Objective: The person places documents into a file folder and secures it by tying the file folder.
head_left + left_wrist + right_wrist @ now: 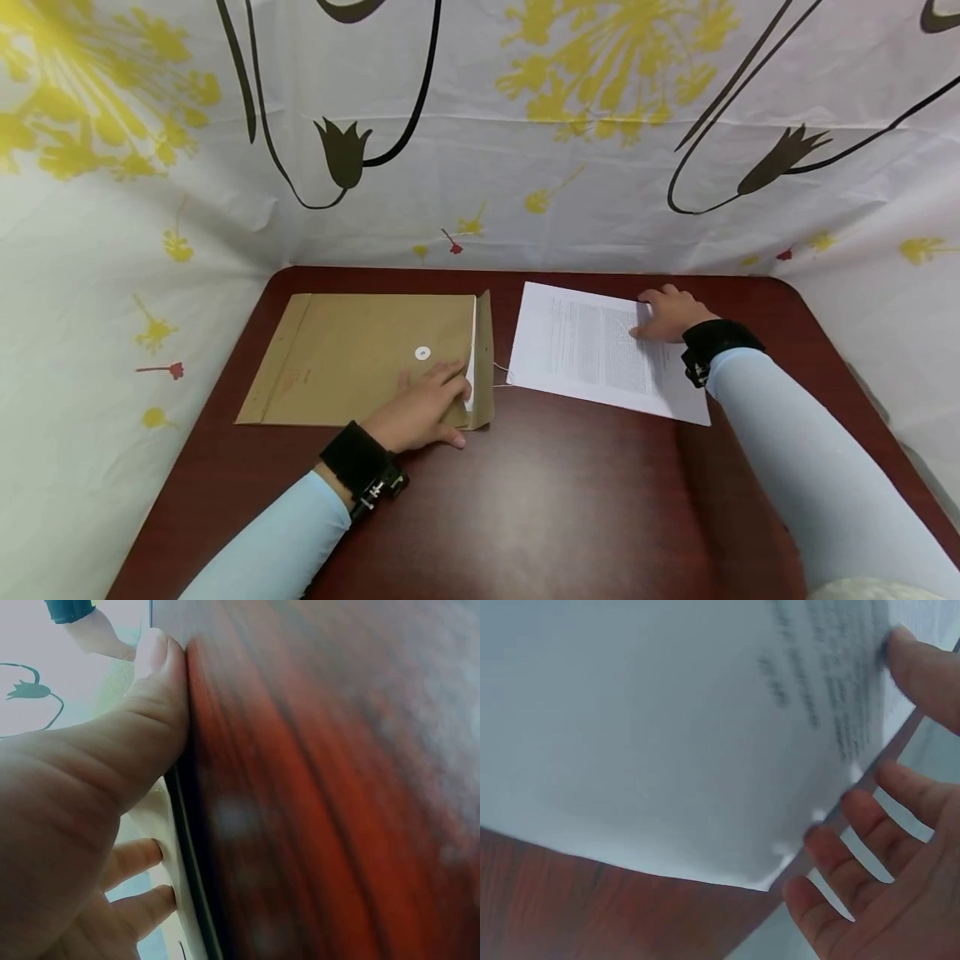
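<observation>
A tan string-tie envelope lies flat at the left of the table, its flap raised at the right end. White paper shows in its mouth. My left hand rests on the envelope beside the mouth, thumb stretched out near the table surface. To the right lies a printed paper, set slightly askew. My right hand holds its right edge, the thumb on the printed face and the fingers along the edge. Whether it is one sheet or more, I cannot tell.
The dark red-brown table has rounded back corners. A white patterned cloth hangs behind it and along both sides. Thin white string runs from the flap toward the paper.
</observation>
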### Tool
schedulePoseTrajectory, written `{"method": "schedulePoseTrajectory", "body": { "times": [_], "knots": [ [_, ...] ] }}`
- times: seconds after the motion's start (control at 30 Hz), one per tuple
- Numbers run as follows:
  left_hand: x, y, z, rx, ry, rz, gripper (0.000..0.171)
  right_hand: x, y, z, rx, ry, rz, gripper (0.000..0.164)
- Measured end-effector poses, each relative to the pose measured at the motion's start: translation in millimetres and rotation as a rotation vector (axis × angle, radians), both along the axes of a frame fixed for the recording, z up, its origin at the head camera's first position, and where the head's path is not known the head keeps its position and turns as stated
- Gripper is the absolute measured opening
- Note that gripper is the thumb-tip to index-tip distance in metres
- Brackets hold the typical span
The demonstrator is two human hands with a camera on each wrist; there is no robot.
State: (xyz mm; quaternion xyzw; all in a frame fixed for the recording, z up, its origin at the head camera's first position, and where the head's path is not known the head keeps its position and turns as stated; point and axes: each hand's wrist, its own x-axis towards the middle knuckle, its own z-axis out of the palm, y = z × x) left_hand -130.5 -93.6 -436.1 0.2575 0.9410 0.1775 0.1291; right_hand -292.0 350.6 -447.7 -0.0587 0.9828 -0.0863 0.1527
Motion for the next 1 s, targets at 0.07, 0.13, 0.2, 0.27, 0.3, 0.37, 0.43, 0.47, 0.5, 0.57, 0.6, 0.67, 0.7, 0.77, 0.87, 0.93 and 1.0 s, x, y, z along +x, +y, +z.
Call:
{"method": "schedulePoseTrajectory", "body": {
  "times": [0.07, 0.13, 0.2, 0.27, 0.3, 0.37, 0.43, 0.47, 0.5, 0.57, 0.6, 0.67, 0.7, 0.77, 0.87, 0.93, 1.0],
  "knots": [
    [0.1, 1, 0.4, -0.001, -0.003, 0.004, 0.057, -0.1, 4, 1.6, 0.009, -0.006, -0.014, 0.086],
    [0.1, 2, 0.7, -0.008, -0.006, 0.008, 0.057, -0.8, 6, 1.0, 0.020, -0.006, -0.014, 0.086],
    [0.8, 2, 0.9, -0.007, -0.007, 0.013, 0.056, -2.2, 7, -1.8, 0.022, -0.004, -0.008, 0.086],
    [1.2, 2, 1.2, -0.007, -0.008, 0.015, 0.056, -2.6, 7, -4.0, 0.023, 0.000, -0.008, 0.085],
    [1.3, 2, 1.4, -0.008, -0.011, 0.015, 0.056, -1.7, 6, -3.6, 0.020, -0.002, -0.006, 0.085],
    [1.7, 2, 1.3, -0.003, -0.011, 0.014, 0.056, 0.1, 4, -1.0, 0.005, -0.005, 0.001, 0.085],
    [2.0, 2, 1.2, -0.004, -0.011, 0.013, 0.056, 3.0, 3, 5.5, -0.031, -0.023, -0.008, 0.087],
    [2.3, 2, 1.3, -0.005, -0.012, 0.014, 0.056, 4.9, 3, 9.3, -0.043, -0.030, -0.009, 0.087],
    [2.5, 2, 1.3, -0.005, -0.012, 0.013, 0.056, 6.2, 3, 12.5, -0.055, -0.038, -0.011, 0.087],
    [3.3, 2, 2.0, -0.002, -0.010, 0.014, 0.056, 8.7, 6, 17.1, -0.068, -0.047, -0.013, 0.081],
    [3.6, 2, 2.3, -0.002, -0.011, 0.014, 0.056, 10.5, 7, 18.4, -0.066, -0.048, -0.014, 0.076],
    [4.2, 2, 3.4, 0.003, -0.015, 0.014, 0.055, 14.1, 12, 18.5, -0.049, -0.032, 0.005, 0.066],
    [4.5, 2, 3.7, 0.003, -0.017, 0.014, 0.055, 16.0, 14, 18.1, -0.046, -0.021, 0.014, 0.062],
    [4.8, 2, 4.3, 0.006, -0.017, 0.011, 0.055, 19.9, 20, 16.7, -0.051, 0.000, 0.024, 0.055],
    [4.8, 2, 4.9, 0.001, -0.020, 0.006, 0.055, 24.4, 32, 14.9, -0.092, 0.019, 0.032, 0.047],
    [4.9, 1, 4.9, 0.005, -0.015, 0.000, 0.056, 27.0, 39, 14.7, -0.135, 0.018, 0.026, 0.040],
    [5.1, 1, 5.0, 0.007, -0.006, -0.006, 0.062, 30.5, 47, 15.7, -0.174, 0.017, 0.022, 0.034]
  ]
}}
